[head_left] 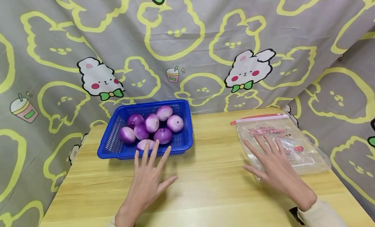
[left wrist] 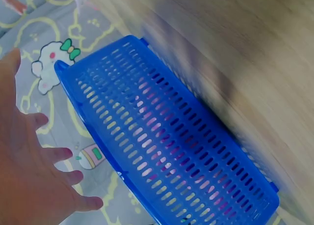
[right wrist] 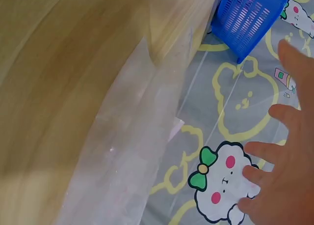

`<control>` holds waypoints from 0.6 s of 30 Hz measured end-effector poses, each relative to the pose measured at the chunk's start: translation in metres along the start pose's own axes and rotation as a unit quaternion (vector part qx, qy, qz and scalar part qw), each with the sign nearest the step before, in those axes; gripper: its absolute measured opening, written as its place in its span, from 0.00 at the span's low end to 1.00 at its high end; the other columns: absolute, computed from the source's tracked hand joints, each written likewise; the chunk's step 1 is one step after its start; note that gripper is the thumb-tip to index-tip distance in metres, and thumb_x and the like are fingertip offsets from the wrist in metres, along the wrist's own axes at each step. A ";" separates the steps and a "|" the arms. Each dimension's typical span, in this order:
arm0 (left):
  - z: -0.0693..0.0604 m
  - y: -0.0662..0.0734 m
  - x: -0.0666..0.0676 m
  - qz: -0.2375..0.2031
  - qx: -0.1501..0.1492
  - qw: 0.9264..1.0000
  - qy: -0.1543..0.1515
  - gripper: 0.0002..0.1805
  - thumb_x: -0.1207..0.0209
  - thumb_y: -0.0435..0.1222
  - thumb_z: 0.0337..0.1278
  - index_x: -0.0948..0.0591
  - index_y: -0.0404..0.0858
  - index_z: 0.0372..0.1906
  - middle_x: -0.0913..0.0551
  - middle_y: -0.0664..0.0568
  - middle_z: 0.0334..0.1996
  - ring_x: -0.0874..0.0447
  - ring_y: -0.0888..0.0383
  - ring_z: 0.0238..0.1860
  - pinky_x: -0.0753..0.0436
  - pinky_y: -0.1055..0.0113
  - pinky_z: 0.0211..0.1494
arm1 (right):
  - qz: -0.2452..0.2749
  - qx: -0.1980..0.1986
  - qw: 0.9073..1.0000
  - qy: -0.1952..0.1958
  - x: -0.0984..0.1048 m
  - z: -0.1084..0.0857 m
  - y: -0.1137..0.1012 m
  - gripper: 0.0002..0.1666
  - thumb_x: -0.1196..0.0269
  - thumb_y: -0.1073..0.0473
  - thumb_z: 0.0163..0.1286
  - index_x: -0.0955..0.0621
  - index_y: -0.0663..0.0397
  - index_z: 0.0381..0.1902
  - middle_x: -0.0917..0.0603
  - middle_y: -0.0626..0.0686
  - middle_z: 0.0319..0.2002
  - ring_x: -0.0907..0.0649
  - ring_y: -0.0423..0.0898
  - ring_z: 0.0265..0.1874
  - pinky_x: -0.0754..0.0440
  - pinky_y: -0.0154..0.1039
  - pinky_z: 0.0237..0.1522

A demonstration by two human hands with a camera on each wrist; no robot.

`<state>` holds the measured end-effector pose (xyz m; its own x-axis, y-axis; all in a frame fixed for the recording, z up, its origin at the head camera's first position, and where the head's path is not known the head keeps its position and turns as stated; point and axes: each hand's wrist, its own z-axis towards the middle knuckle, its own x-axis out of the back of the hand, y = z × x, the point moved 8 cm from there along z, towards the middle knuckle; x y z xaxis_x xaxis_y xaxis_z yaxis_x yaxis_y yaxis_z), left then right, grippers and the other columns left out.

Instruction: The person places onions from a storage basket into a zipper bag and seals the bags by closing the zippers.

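Several purple onions (head_left: 152,123) lie in a blue plastic basket (head_left: 187,122) on the left half of the table. My left hand (head_left: 149,178) is held with fingers spread at the basket's near side, its fingertips overlapping the front rim in the head view; contact cannot be made out. In the left wrist view, the slotted basket wall (left wrist: 162,136) hides most of the onions. Over a clear zip bag (head_left: 304,145) with red print, my right hand (head_left: 275,165) has its fingers spread. Neither hand holds anything.
A light wooden table (head_left: 211,188) carries the basket and the bag. Behind and beside it hangs a grey curtain (head_left: 193,41) with yellow outlines and cartoon rabbits, close to the basket's back edge.
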<state>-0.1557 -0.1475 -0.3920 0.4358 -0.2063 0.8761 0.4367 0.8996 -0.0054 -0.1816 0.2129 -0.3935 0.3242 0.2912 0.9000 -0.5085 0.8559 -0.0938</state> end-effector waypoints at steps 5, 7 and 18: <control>0.002 0.006 -0.002 -0.004 -0.009 1.000 -0.006 0.47 0.65 0.74 0.62 0.43 0.53 0.79 0.55 0.43 0.80 0.56 0.35 0.77 0.51 0.27 0.68 | 0.008 -0.027 0.999 -0.028 -0.011 0.003 0.007 0.49 0.36 0.37 0.66 0.40 0.46 0.78 0.36 0.66 0.72 0.37 0.67 0.69 0.50 0.68 0.69; 0.003 0.009 -0.002 -0.007 -0.014 1.000 -0.005 0.46 0.65 0.73 0.63 0.42 0.52 0.79 0.52 0.42 0.79 0.54 0.35 0.77 0.50 0.28 0.68 | 0.007 -0.033 0.999 -0.027 -0.015 0.004 0.008 0.47 0.36 0.39 0.67 0.38 0.51 0.76 0.29 0.67 0.66 0.31 0.68 0.65 0.41 0.68 0.64; 0.010 0.027 -0.005 -0.040 -0.032 0.998 -0.024 0.38 0.60 0.64 0.70 0.38 0.48 0.77 0.45 0.38 0.76 0.47 0.36 0.74 0.45 0.30 0.68 | -0.010 -0.082 0.995 -0.063 -0.028 0.001 0.021 0.37 0.33 0.47 0.66 0.28 0.66 0.64 0.19 0.73 0.50 0.20 0.72 0.46 0.24 0.68 0.45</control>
<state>-0.1538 -0.1189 -0.3918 0.3605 -0.2568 0.8967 0.5189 0.8541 0.0359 -0.2026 0.2225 -0.4199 0.2254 0.2275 0.9473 -0.3638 0.9217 -0.1348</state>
